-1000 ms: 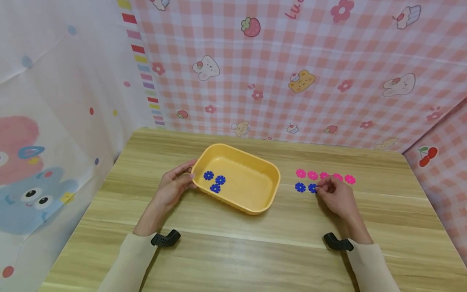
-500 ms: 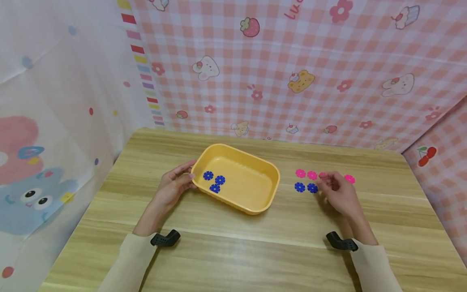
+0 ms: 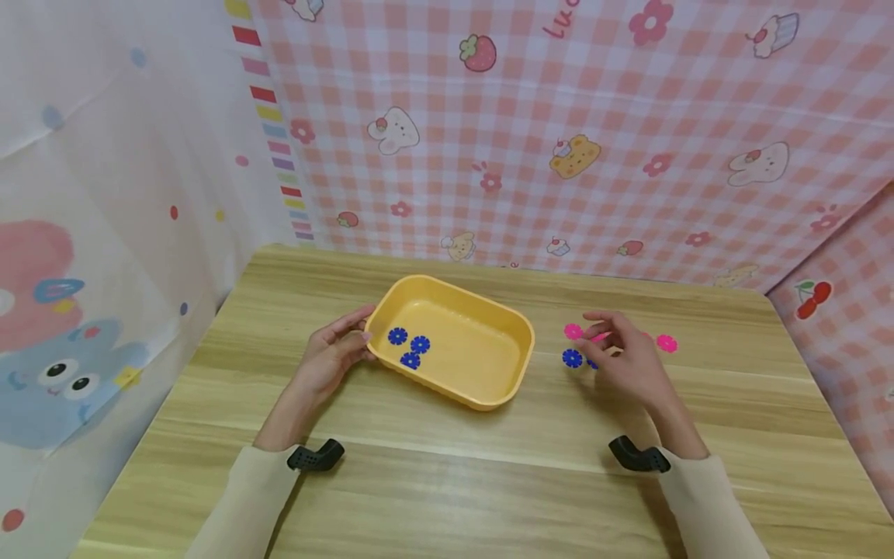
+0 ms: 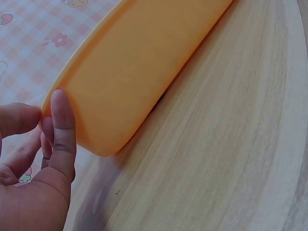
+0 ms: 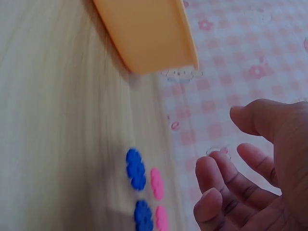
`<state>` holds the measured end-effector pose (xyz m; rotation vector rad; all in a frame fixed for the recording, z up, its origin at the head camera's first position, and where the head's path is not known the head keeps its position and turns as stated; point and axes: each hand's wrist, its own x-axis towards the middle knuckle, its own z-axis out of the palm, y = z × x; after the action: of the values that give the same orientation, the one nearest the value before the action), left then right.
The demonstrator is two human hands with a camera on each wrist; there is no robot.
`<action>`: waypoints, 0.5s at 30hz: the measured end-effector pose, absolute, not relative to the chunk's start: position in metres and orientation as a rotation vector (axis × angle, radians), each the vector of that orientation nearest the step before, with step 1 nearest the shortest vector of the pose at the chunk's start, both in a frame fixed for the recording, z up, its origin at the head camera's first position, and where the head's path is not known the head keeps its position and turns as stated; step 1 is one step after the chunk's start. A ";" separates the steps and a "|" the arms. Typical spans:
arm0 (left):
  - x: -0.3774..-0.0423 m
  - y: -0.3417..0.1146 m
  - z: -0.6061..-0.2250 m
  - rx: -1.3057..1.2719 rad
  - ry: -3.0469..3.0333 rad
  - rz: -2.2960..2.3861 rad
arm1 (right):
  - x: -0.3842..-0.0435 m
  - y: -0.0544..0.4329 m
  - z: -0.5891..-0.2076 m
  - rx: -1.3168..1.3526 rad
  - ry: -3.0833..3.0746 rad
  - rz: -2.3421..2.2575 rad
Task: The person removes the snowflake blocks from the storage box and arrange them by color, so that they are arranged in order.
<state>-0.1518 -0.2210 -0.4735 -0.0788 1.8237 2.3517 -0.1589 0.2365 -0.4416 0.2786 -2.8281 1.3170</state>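
My left hand (image 3: pixel 328 357) pinches the left end of a yellow plastic tray (image 3: pixel 482 303), thumb on one side of the rim and fingers on the other, as the left wrist view shows closely. Inside the tray lie three blue notched discs, flower-like in outline, one of them a blue disc (image 3: pixel 398 336) near the held end. Over the discs at the right hovers my right hand (image 3: pixel 632 365), thumb and fingers apart with nothing between them. Below it are a blue disc (image 3: pixel 572 358) and a second blue disc (image 5: pixel 143 216), beside a row of pink discs (image 3: pixel 667 343), partly hidden by the hand.
A wood-grain table (image 3: pixel 447 497) carries everything. Behind it hangs a pink checked cloth (image 3: pixel 531 101), with a white printed cloth (image 3: pixel 140 194) on the left. Each wrist wears a black device, such as the left wrist device (image 3: pixel 317 456).
My right hand has lifted from the blue discs and its fingers have spread apart, moving slightly left over the discs. The left hand and the tray have stayed put.
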 end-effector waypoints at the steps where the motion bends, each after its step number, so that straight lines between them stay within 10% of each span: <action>1: -0.152 -0.221 -0.474 -0.078 1.826 2.350 | -0.160 0.234 -0.440 0.300 -2.826 1.314; 15: -0.151 -0.221 -0.473 -0.084 1.835 2.347 | -0.169 0.196 -0.425 0.575 -2.808 1.226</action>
<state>-0.1514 -0.2208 -0.4735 -0.0836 1.8355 2.3473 -0.1693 0.1961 -0.4250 0.5755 -2.8083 1.2265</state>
